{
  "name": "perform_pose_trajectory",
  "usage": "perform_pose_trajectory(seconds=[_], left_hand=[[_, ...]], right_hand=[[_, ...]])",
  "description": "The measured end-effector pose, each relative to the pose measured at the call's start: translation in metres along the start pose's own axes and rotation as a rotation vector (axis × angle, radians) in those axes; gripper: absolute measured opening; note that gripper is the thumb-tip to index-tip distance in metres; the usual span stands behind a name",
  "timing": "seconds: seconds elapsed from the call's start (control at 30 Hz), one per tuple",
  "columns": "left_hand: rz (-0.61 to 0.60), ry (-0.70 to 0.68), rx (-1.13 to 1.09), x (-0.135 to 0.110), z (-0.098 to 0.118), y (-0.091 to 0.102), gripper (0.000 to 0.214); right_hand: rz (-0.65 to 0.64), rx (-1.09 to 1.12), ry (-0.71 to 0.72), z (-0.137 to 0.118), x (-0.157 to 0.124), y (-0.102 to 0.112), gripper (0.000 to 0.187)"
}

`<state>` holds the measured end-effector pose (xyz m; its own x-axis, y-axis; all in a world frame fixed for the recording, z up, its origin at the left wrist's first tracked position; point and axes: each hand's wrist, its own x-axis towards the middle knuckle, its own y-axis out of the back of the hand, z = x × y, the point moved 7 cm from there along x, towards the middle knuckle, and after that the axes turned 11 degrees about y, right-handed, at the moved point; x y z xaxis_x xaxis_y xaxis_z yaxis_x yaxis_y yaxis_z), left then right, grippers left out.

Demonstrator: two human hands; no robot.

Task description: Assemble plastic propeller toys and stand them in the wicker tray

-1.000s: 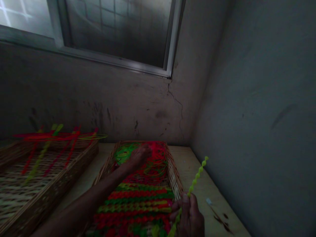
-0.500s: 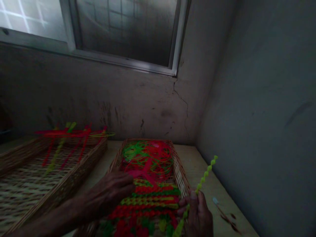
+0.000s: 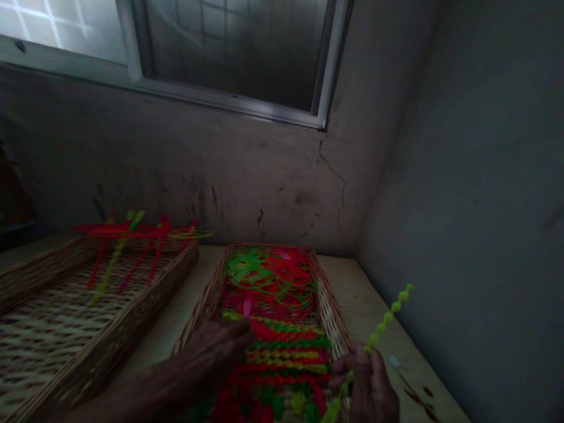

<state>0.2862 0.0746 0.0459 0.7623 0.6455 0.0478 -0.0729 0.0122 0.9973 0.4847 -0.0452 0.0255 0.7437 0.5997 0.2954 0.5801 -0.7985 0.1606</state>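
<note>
Left hand (image 3: 215, 352) edged across the weave as the right hand (image 3: 368, 382) kept its pinch

From the head camera, the whole scene had slid rightward in the frame since the earlier picture. The left hand had moved slightly closer to the middle of the red and green weave (image 3: 282, 358) and lay low over its upper rows, though the dim light hid whether it gripped anything. A narrow pink strip (image 3: 247, 304) rose just beyond its fingers. The hands stayed apart, with the weave between them. The right hand still pinched a lime-green twisted strip (image 3: 388, 317), now leaning further right, beside the right rim of the wicker tray (image 3: 335, 317). The weave lay inside that tray, with a tangle of red and green strands (image 3: 271, 276) at its far end. To the left, well apart from the hands, a second wicker tray (image 3: 145, 311) held red and lime strips (image 3: 132, 235) across its far end. Both trays remained on a pale tabletop (image 3: 374, 305) below a frosted window (image 3: 233, 53) and a cracked wall (image 3: 332, 170)
</note>
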Motion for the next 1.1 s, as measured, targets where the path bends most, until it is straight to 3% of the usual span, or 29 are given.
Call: perform_pose_trajectory(seconds=[0.2,0.33,0.57,0.7,0.87,1.1], left_hand=[[-0.129,-0.260,-0.206,0.015,0.066,-0.007,0.010],[-0.189,-0.308,-0.114,0.029,0.091,-0.028,0.005],[-0.169,-0.292,0.040,0.030,0.092,-0.028,0.015],[-0.239,-0.264,0.199,0.030,0.092,-0.049,0.011],[-0.146,-0.295,0.283,0.032,0.098,-0.067,0.016],[-0.016,-0.515,0.265,0.015,0.109,-0.037,0.018]], right_hand=[[0.069,-0.004,0.000,-0.002,-0.002,0.005,0.040],[0.077,0.034,0.000,-0.002,-0.003,0.006,0.039],[0.053,0.005,0.020,-0.010,-0.003,0.005,0.036],[0.035,0.039,0.011,-0.007,-0.002,0.003,0.038],[0.009,0.025,0.026,-0.004,-0.001,0.002,0.035],[0.028,0.057,0.083,-0.017,0.001,0.004,0.032]])
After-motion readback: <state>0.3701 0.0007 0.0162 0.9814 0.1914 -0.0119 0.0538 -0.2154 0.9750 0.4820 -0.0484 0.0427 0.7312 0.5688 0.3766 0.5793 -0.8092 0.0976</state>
